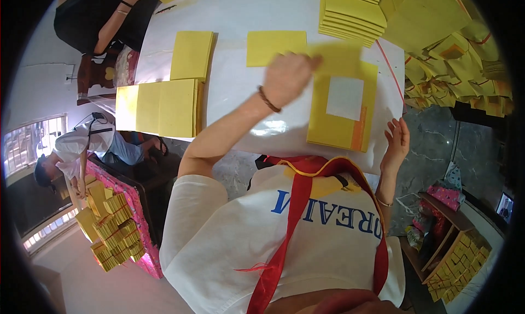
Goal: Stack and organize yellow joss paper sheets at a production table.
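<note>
My left hand (289,80) is raised over the table, fingers closed, with a yellow paper sheet (342,57) at its fingertips. The sheet is smeared by motion. Partly beneath it lies a yellow paper stack (319,114) with a white rectangle (344,98) and an orange strip on top. Another yellow paper piece (262,49) lies flat just beyond my left hand. My right hand (396,144) is by the table's near right edge, beside the stack, holding nothing, its fingers apart.
Yellow stacks stand on the white table (235,106) at left (158,109) and far right (353,10). More yellow bundles (459,62) heap beyond the right edge. A person's arm (115,27) reaches in at far left; another person (90,142) sits by a pink-covered table (134,221).
</note>
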`<act>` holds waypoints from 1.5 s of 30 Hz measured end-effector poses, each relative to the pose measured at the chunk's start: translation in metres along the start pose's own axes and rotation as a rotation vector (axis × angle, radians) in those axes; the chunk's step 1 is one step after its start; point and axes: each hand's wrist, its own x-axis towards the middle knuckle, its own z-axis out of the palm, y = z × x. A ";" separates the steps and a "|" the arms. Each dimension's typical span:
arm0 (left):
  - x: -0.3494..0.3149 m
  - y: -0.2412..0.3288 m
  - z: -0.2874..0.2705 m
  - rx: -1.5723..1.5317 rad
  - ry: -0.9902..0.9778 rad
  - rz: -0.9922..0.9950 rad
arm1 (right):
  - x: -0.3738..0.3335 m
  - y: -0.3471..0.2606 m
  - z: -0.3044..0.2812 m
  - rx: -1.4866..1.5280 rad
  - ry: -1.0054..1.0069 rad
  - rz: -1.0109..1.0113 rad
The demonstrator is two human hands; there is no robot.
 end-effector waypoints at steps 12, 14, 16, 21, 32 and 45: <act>-0.081 -0.089 0.044 0.293 -0.349 -0.015 | -0.015 0.016 0.011 -0.053 0.020 0.067; -0.082 -0.089 0.046 0.317 -0.453 -0.047 | -0.013 0.018 0.012 -0.077 -0.006 0.069; -0.073 -0.078 0.041 0.286 -0.524 -0.102 | -0.014 0.019 0.014 -0.076 -0.016 0.080; -0.090 -0.082 0.047 0.196 -0.432 -0.201 | -0.017 0.027 0.017 -0.010 -0.079 0.100; -0.043 -0.089 0.032 0.191 -0.761 -0.197 | -0.015 0.014 0.015 -0.103 -0.163 -0.095; -0.038 0.082 0.010 -0.540 -0.561 0.060 | -0.005 0.024 0.020 -0.288 -0.300 -0.160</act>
